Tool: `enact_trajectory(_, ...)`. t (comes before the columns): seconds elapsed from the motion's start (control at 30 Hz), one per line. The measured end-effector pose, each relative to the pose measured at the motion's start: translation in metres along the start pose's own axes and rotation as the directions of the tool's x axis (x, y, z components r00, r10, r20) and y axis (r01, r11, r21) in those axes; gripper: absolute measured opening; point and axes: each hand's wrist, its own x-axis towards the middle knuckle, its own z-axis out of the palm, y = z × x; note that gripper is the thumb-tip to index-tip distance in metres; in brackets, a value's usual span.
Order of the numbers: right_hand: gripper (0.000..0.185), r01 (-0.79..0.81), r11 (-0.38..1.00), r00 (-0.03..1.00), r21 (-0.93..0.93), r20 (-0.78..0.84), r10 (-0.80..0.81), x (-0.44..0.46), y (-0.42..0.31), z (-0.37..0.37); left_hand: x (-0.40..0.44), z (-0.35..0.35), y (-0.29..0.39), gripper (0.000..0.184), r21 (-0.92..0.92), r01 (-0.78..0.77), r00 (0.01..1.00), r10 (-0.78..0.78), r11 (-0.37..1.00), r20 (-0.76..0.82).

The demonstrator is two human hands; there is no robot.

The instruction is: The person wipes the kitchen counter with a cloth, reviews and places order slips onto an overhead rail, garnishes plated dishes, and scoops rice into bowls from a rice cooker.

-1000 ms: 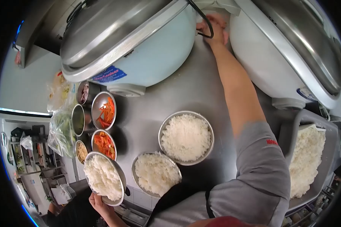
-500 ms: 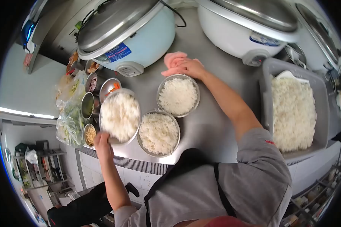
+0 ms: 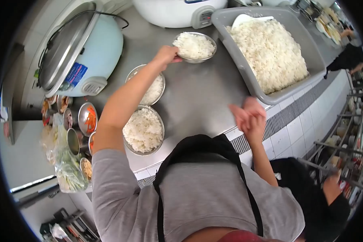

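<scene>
My left hand [image 3: 167, 57] grips the near left rim of a metal bowl of white rice [image 3: 195, 45], at the back of the steel counter beside a white rice cooker. Two more rice-filled metal bowls are under and beside my left forearm: one rice bowl [image 3: 152, 89] partly hidden by it, and a nearer rice bowl [image 3: 144, 131]. My right hand [image 3: 255, 125] is closed around a pink cloth [image 3: 252, 107] at the counter's front edge, near the grey tub; both are smeared by motion.
A grey tub [image 3: 240, 60] of rice with a white scoop-like piece stands at right. Rice cookers [image 3: 105, 52] line the back. Small bowls of cut ingredients [image 3: 88, 117] and bagged greens [image 3: 70, 169] sit at left. A co-worker in black [image 3: 306, 193] stands close at right.
My view has turned right. My left hand has carried its bowl to the back of the counter, near the tub. My right hand has drawn back to the front edge with the cloth.
</scene>
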Motion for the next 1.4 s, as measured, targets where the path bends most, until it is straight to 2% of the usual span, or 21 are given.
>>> enact_trajectory(0.03,0.034,-0.128,0.992,0.99,-0.019,0.054,0.129,-0.022,0.017,-0.013,0.009,0.014,-0.008,0.021,0.004,0.0,1.0,0.0,1.0,0.019)
enact_trajectory(0.07,0.024,-0.453,0.842,0.883,0.293,0.02,0.468,-0.034,0.017,-0.024,0.017,0.025,-0.017,0.024,-0.052,0.0,0.999,0.002,0.999,0.039)
enact_trajectory(0.13,0.019,-0.486,0.838,0.87,0.248,0.041,0.492,-0.045,0.019,-0.053,0.025,0.029,-0.015,0.027,-0.121,-0.003,0.999,0.009,0.993,0.048)
enact_trajectory(0.2,0.021,-0.228,0.86,0.943,0.458,-0.117,0.312,-0.026,-0.008,-0.056,0.024,0.014,-0.01,0.026,0.123,0.12,0.988,-0.13,0.985,0.083)
enact_trajectory(0.27,0.027,-0.034,0.907,0.999,0.419,-0.017,0.045,-0.004,-0.027,-0.041,0.01,-0.016,0.002,0.023,0.213,0.071,0.992,-0.091,0.974,0.084)
enact_trajectory(0.33,0.035,0.275,0.933,0.932,0.232,0.175,-0.318,0.045,-0.059,-0.028,-0.019,-0.055,0.016,0.022,0.276,-0.054,0.995,0.029,0.96,0.094)
enact_trajectory(0.4,0.037,0.364,0.92,0.902,0.146,0.189,-0.387,0.068,-0.072,0.021,-0.072,-0.095,0.018,0.024,0.213,-0.243,0.97,0.236,0.946,0.06)
enact_trajectory(0.5,0.039,0.472,0.855,0.845,0.217,0.167,-0.509,0.114,-0.095,0.079,-0.172,-0.141,-0.013,0.034,0.513,-0.277,0.826,0.475,0.812,-0.305)
enact_trajectory(0.63,0.037,0.426,0.829,0.891,0.363,-0.01,-0.454,0.155,-0.149,0.132,-0.286,-0.147,-0.128,0.031,0.306,-0.042,0.641,0.26,0.951,-0.722)
enact_trajectory(0.67,0.038,0.029,0.759,0.978,0.65,0.137,-0.155,0.166,-0.168,0.12,-0.312,-0.134,-0.152,0.029,0.321,0.068,0.693,0.186,0.945,-0.696)
enact_trajectory(0.7,0.039,-0.369,0.495,0.923,0.787,0.373,0.094,0.174,-0.185,0.113,-0.331,-0.117,-0.177,0.03,0.102,0.052,0.718,0.034,0.993,-0.695)
enact_trajectory(0.73,0.039,-0.364,0.486,0.924,0.795,0.374,0.081,0.176,-0.198,0.112,-0.345,-0.1,-0.197,0.033,-0.195,0.057,0.76,-0.169,0.979,-0.628)
enact_trajectory(0.8,0.04,-0.705,0.312,0.698,0.637,0.702,0.144,0.173,-0.216,0.109,-0.355,-0.062,-0.208,0.032,-0.487,-0.058,0.806,-0.247,0.872,-0.538)
enact_trajectory(0.87,0.041,-0.712,0.283,0.685,0.643,0.724,0.078,0.162,-0.212,0.141,-0.349,-0.039,-0.201,0.028,-0.632,-0.219,0.81,-0.222,0.743,-0.543)
enact_trajectory(0.93,0.035,-0.747,-0.011,0.658,0.664,0.742,0.132,0.162,-0.225,0.143,-0.338,-0.031,-0.199,0.018,-0.705,-0.303,0.802,-0.228,0.641,-0.552)
enact_trajectory(0.97,0.035,-0.743,0.0,0.665,0.67,0.738,0.119,0.161,-0.23,0.143,-0.331,-0.03,-0.209,0.017,-0.702,-0.325,0.794,-0.22,0.633,-0.566)
enact_trajectory(1.03,0.019,-0.627,-0.312,0.716,0.714,0.686,0.13,0.159,-0.236,0.144,-0.32,-0.029,-0.211,0.017,-0.698,-0.357,0.781,-0.212,0.62,-0.587)
enact_trajectory(1.17,0.002,-0.518,-0.241,0.743,0.821,0.571,0.35,0.181,-0.224,0.16,-0.305,-0.028,-0.2,0.014,-0.747,-0.334,0.778,-0.279,0.574,-0.562)
enact_trajectory(1.33,0.021,-0.576,-0.196,0.762,0.793,0.608,0.221,0.18,-0.215,0.116,-0.299,-0.037,-0.215,0.024,-0.71,-0.375,0.794,-0.188,0.596,-0.578)
enact_trajectory(1.37,0.032,-0.395,0.193,0.918,0.898,0.39,0.067,0.167,-0.21,0.098,-0.301,-0.037,-0.215,0.024,-0.708,-0.378,0.795,-0.184,0.596,-0.578)
enact_trajectory(1.4,0.042,-0.09,0.512,0.963,0.854,0.207,-0.175,0.155,-0.204,0.087,-0.311,-0.033,-0.216,0.024,-0.721,-0.405,0.755,-0.239,0.562,-0.611)
